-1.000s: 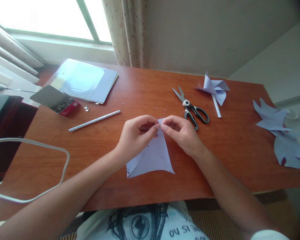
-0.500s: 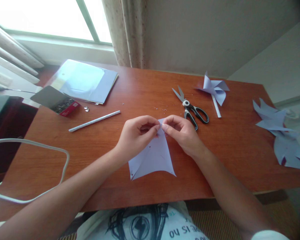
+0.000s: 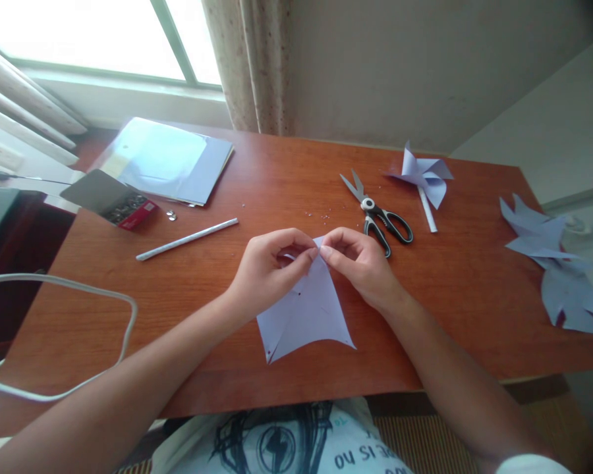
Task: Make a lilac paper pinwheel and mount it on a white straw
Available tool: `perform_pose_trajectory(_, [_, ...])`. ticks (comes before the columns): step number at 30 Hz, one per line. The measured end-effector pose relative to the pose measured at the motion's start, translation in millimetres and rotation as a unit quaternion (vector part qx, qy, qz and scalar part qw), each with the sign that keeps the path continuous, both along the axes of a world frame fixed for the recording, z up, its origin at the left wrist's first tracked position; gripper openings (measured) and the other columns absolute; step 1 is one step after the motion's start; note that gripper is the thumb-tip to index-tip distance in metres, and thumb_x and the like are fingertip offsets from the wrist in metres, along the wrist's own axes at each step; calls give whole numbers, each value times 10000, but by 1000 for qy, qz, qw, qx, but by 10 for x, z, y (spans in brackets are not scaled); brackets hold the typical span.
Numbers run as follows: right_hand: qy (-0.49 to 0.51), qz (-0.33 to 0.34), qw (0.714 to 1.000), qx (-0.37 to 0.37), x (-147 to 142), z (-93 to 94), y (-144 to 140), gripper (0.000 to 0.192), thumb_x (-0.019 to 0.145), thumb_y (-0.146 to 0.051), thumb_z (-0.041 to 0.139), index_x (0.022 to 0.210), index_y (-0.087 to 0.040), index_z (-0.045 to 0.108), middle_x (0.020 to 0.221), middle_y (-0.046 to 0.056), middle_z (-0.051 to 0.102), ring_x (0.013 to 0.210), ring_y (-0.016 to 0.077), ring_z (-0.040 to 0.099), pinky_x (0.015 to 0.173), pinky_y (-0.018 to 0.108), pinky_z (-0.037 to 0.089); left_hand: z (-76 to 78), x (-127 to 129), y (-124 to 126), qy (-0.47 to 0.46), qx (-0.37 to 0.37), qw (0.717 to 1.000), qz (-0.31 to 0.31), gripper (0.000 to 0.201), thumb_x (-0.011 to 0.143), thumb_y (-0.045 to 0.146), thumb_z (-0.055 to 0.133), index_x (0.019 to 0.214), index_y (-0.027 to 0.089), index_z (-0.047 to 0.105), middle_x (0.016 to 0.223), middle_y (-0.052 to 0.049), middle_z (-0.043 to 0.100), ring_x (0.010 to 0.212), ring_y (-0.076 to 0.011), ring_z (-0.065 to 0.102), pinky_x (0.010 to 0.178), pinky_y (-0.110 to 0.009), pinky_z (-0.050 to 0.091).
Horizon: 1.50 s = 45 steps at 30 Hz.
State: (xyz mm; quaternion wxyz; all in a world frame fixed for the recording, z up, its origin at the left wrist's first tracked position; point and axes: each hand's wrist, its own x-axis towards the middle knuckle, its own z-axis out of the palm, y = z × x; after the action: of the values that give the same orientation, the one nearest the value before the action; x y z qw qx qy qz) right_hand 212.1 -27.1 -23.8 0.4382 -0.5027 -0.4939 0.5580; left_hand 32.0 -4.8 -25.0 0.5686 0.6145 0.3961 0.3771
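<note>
Left hand (image 3: 269,270) and right hand (image 3: 360,263), fingertips pinched closed on the lilac paper sheet's (image 3: 309,313) top corner, just left of the scissors (image 3: 380,214).

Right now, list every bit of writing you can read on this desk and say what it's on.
"IS no", printed upside down on the shirt, cut off at the picture's edge.
Red box of pins: any print is too small to read.
Scissors: a mark on the handle, too blurred to read.
Paper between both hands: no words.
</note>
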Motion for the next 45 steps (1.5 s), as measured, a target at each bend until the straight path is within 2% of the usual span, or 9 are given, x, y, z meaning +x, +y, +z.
perform_pose_trajectory(9, [-157, 50, 982, 96, 184, 52, 70, 102, 892, -308, 650, 866, -210, 655, 848, 17, 689, 786, 171, 649, 738, 305, 537, -10, -11, 27, 4, 22, 1000, 14, 106, 863, 234, 691, 799, 149, 696, 713, -20, 676, 624, -113, 612, 554, -203, 490])
perform_pose_trajectory(12, [-403, -48, 894, 188, 480, 58, 161, 103, 888, -255, 620, 955, -206, 680, 944, 64, 690, 814, 204, 644, 792, 354, 532, 1, -18, 55, 2, 23, 999, 33, 87, 849, 219, 687, 798, 149, 689, 728, -21, 670, 632, -117, 606, 561, -211, 491])
perform_pose_trajectory(16, [-620, -95, 767, 134, 806, 4, 195, 351, 820, -266, 672, 1159, -176, 663, 1059, 149, 667, 983, 321, 646, 882, 447, 517, 30, -40, 87, -9, 26, 999, 42, 60, 844, 204, 686, 812, 153, 689, 739, -16, 662, 660, -116, 597, 583, -212, 486])
perform_pose_trajectory(20, [-680, -68, 726, 76, 862, -39, 181, 406, 811, -342, 668, 1181, -177, 652, 976, 145, 668, 919, 336, 647, 819, 439, 514, 46, -57, 99, -25, 26, 998, 43, 61, 847, 203, 691, 811, 155, 683, 734, -10, 653, 661, -109, 584, 581, -207, 465])
perform_pose_trajectory(24, [-643, -91, 760, 36, 836, -16, 214, 403, 770, -361, 677, 1132, -182, 681, 924, 119, 696, 861, 309, 663, 801, 430, 521, 38, -62, 100, -30, 30, 998, 41, 70, 857, 205, 688, 808, 155, 684, 736, -10, 653, 661, -108, 576, 582, -209, 456])
perform_pose_trajectory(28, [-468, -127, 875, 9, 828, 40, 228, 495, 719, -341, 727, 1190, -199, 672, 915, 58, 688, 794, 233, 680, 781, 384, 554, 51, -65, 106, -42, 29, 998, 44, 83, 857, 217, 698, 808, 152, 684, 737, -9, 656, 665, -109, 580, 588, -209, 460])
perform_pose_trajectory(32, [-181, -59, 981, 41, 707, 148, 163, 580, 727, -309, 776, 1281, -238, 620, 1019, 38, 635, 908, 190, 664, 817, 322, 561, 98, -78, 131, -53, 28, 997, 57, 97, 846, 228, 716, 797, 150, 687, 709, -2, 650, 632, -103, 573, 572, -205, 456])
perform_pose_trajectory(36, [-111, 33, 992, 57, 521, 257, 75, 534, 697, -387, 869, 1179, -240, 691, 960, 30, 600, 834, 168, 604, 734, 294, 547, 114, -96, 158, -61, 24, 995, 71, 128, 844, 272, 734, 813, 155, 695, 713, -14, 664, 632, -117, 591, 575, -216, 476])
perform_pose_trajectory(45, [-273, 63, 944, 172, 402, 204, 51, 622, 682, -407, 898, 1247, -275, 674, 1067, 42, 536, 878, 189, 606, 822, 350, 582, 45, -112, 167, -49, 57, 995, 64, 138, 872, 300, 715, 877, 163, 723, 776, -40, 690, 680, -137, 623, 605, -229, 515])
